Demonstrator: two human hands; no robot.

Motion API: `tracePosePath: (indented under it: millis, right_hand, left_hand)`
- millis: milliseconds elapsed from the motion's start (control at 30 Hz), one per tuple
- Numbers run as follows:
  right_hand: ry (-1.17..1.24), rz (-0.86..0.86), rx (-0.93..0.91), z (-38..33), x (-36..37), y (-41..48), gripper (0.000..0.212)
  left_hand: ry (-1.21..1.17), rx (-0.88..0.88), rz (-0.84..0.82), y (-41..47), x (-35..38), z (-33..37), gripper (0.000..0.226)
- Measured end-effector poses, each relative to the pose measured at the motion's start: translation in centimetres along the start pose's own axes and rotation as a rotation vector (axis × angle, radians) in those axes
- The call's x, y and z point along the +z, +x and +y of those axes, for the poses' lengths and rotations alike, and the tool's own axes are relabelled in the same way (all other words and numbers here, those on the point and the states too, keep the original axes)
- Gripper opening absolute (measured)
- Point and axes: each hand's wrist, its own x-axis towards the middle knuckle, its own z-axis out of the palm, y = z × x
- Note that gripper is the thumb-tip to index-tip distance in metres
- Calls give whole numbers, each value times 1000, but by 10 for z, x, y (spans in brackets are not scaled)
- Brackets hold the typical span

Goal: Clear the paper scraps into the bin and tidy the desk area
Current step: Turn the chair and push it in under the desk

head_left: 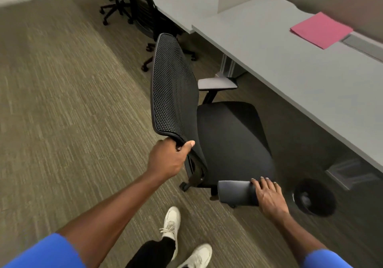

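I have both hands on the office chair (228,135), and I judge the step in hand to be the tidying part: rolling it in under the grey desk (310,76). My left hand (165,159) is clamped on the lower corner of the mesh backrest (172,85), thumb over the front edge and fingers wrapped behind; my right hand (267,197) lies flat and spread on the near armrest (238,193), fingers apart, pressing more than gripping. To do this well, I would steer from the backrest and use the armrest hand only to keep the seat from swivelling, pushing low and evenly so the castors track straight on the carpet (62,101). The far armrest (217,83) sits close to the desk edge, so I would check that it passes beneath before committing. The chair is angled to the desk, so I would square it up first. I would also keep the near side clear of the bin (315,197), which stands on the floor under the desk, just right of my right hand. The bin is round, dark, and shows something pale inside, likely paper, though it is too blurred to be sure. I see no loose scraps on the desk, only a pink folder (321,30) lying flat near its far edge.
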Motion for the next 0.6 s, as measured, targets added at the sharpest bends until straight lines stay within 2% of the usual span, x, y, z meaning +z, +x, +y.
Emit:
tracePosePath:
  millis: [100,200,300,400,467,600]
  right_hand:
    - [11,30,50,-13,-1,-17,70]
    - [180,40,24,-35,-13,-36,78]
    - [401,102,23,-69,-29,-61,86]
    - [526,254,64,-107,-52,-77,86]
    - [576,375,45,-131,-72,-83,87]
    - [708,629,9,-181,-117,-91,90]
  left_hand:
    - [47,37,-49,-17,7,10,60]
    - [29,94,-131,-28,12,11,60]
    - [58,200,-240,-34,11,6,81]
    - [75,389,-250,-34,2,-5,97]
    - [53,402,-284,-29,-10,-16,103]
    - [48,466,-323,-13,-44,-43,98]
